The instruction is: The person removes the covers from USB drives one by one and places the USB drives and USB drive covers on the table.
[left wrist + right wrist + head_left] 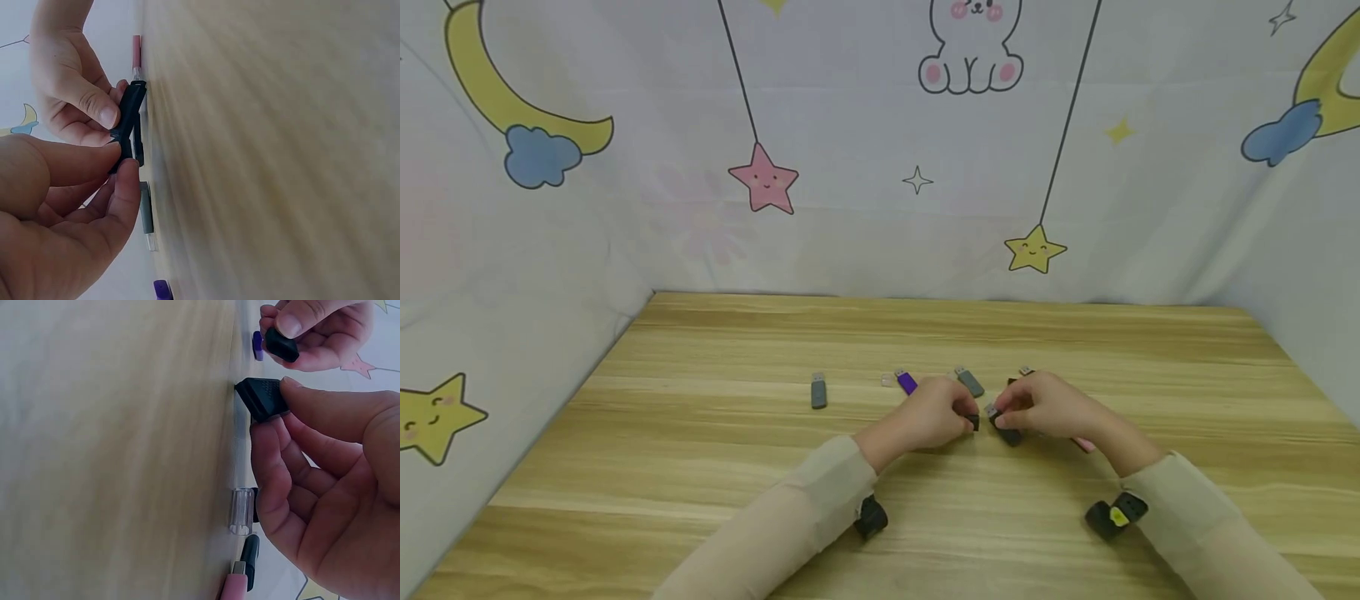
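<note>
My left hand [931,412] pinches a small black cap [281,345] between thumb and fingers. Close by on the right, my right hand [1047,407] holds a black USB flash drive [261,399], thumb on one face and fingers on the other. Its metal plug [992,410] is bare and points up toward the cap. In the head view, cap and drive are a small gap apart, just above the tabletop. A purple USB flash drive [906,382] and a grey USB flash drive [970,381] lie beyond the hands.
Farther left lies another grey USB flash drive [818,392], and a clear cap [887,380] sits beside the purple one. A pink USB flash drive [1084,444] is partly hidden under the right hand. Patterned cloth [865,242] borders the wooden table [760,517].
</note>
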Demonstrator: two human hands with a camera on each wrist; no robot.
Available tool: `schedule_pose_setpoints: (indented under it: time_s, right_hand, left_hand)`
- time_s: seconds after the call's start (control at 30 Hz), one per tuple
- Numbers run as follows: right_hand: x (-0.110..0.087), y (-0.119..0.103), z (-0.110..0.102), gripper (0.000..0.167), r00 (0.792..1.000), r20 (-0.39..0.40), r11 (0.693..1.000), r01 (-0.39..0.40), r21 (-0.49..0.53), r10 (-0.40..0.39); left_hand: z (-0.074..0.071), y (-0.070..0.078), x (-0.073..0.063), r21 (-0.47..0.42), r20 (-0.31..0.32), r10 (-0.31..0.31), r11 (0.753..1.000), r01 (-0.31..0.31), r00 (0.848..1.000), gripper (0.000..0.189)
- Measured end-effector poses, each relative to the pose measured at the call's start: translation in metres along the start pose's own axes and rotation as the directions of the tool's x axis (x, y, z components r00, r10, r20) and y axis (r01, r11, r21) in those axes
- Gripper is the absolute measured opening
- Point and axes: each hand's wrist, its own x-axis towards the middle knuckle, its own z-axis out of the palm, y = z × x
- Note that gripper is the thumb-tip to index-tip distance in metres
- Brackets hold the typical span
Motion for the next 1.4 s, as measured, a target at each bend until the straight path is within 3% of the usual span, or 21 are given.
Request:
schedule_pose_setpoints:
  time_s: [0.43,1.4]
  right_hand:
    - [0.0040,-0.0037,0.0033,0.016,0.999,0.046,1.000,0.004,-0.029,-0.002]
    - [0.0025,-0.0073,0.0067,0.012,0.999,0.047,0.999,-0.014,-0.053,0.017]
  left_hand:
    - [0.0001,0.0015,0.0021,0.027,0.026,-0.021,0.999,0.021,0.999,0.007]
    - [0.0007,0.0048,0.0044,0.124,0.063,-0.061,0.991,0.053,0.996,0.006]
